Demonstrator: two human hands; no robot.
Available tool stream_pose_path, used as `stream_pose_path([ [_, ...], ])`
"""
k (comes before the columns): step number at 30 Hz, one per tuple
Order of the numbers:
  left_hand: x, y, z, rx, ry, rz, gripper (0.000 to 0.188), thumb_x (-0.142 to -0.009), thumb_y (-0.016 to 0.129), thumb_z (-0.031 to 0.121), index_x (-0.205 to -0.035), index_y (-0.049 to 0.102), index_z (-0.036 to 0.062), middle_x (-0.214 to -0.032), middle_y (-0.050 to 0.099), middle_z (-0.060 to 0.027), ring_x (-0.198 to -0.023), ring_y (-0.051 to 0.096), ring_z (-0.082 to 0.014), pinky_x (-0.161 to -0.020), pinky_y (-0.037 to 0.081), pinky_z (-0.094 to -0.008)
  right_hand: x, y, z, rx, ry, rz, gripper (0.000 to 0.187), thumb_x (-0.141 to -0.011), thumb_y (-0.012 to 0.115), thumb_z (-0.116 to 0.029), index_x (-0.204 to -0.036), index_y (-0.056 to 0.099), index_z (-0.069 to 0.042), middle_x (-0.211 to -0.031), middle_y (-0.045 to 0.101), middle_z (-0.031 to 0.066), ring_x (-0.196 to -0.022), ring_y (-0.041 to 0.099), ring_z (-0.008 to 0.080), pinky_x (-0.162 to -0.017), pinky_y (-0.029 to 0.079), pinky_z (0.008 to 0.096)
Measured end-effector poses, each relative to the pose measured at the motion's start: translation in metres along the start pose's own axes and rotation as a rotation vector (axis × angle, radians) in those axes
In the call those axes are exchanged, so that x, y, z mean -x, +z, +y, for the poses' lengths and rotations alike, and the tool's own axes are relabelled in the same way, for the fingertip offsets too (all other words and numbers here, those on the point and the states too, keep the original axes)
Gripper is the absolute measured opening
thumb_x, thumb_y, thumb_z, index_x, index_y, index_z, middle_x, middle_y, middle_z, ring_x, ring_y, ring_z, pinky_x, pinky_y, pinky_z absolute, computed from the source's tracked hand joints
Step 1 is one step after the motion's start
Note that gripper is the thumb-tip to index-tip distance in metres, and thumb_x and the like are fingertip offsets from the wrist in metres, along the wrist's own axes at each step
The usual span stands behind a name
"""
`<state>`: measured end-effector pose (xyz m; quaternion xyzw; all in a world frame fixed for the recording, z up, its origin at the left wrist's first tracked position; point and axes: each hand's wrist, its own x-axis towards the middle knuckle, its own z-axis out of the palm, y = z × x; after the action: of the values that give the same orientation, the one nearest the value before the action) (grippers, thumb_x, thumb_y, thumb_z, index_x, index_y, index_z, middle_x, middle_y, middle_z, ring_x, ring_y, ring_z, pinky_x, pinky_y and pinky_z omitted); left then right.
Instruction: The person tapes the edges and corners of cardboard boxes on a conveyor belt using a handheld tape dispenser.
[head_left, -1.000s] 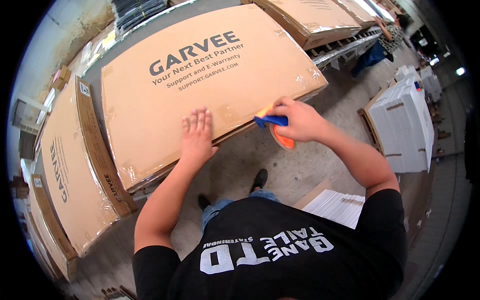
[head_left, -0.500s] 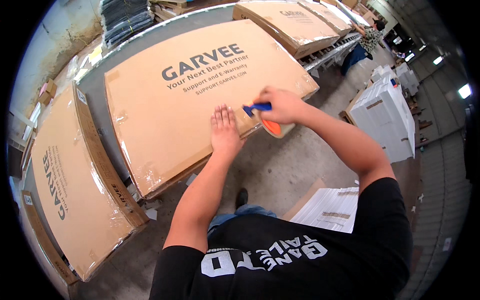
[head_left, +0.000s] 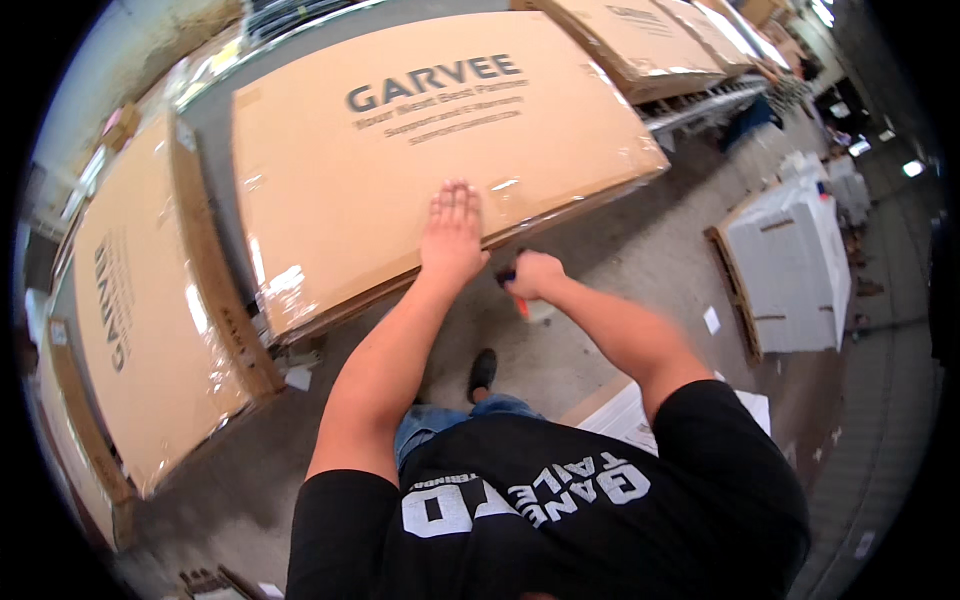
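Observation:
A large flat brown cardboard box (head_left: 330, 200) with dark print lies before me, clear tape shining at its corners. My left hand (head_left: 454, 232) rests flat on top of it by the near edge, fingers stretched out. Just beyond that edge, to the right and lower, my right hand (head_left: 537, 275) is closed round a tape dispenser (head_left: 522, 306), whose dark handle and orange part show in a blur. A short strip of clear tape (head_left: 506, 185) lies on the box top near the left fingertips. The box's near side is mostly hidden from above.
Another flat box (head_left: 150, 300) stands to the left, and more boxes (head_left: 640, 45) sit on a roller conveyor (head_left: 705, 108) at the back right. White stacked sheets (head_left: 790, 270) stand on a pallet (head_left: 735, 300) at the right. Paper scraps (head_left: 712, 320) lie on the concrete floor.
My right hand has moved with the tape dispenser from over the box's near edge down in front of its side. The left hand stays flat on the box. The whole view has shifted slightly.

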<state>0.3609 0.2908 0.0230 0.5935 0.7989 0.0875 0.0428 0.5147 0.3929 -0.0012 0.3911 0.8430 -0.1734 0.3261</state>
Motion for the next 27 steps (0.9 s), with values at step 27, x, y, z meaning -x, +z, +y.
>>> stream_pose_path([
  [27, 0.199, -0.035, -0.197, 0.207, -0.205, 0.208, 0.120, -0.060, 0.092, 0.031, -0.150, 0.023, -0.0090, -0.159, 0.022, -0.0269, -0.149, 0.016, -0.0487, -0.123, 0.018, -0.0501, 0.120, -0.044, -0.288, -0.108, -0.329, 0.592, 0.038, -0.078, 0.064, -0.038, -0.109, 0.074, -0.019, -0.109, 0.061, 0.0171, -0.101, 0.065, 0.0365, -0.091, 0.052, 0.0439],
])
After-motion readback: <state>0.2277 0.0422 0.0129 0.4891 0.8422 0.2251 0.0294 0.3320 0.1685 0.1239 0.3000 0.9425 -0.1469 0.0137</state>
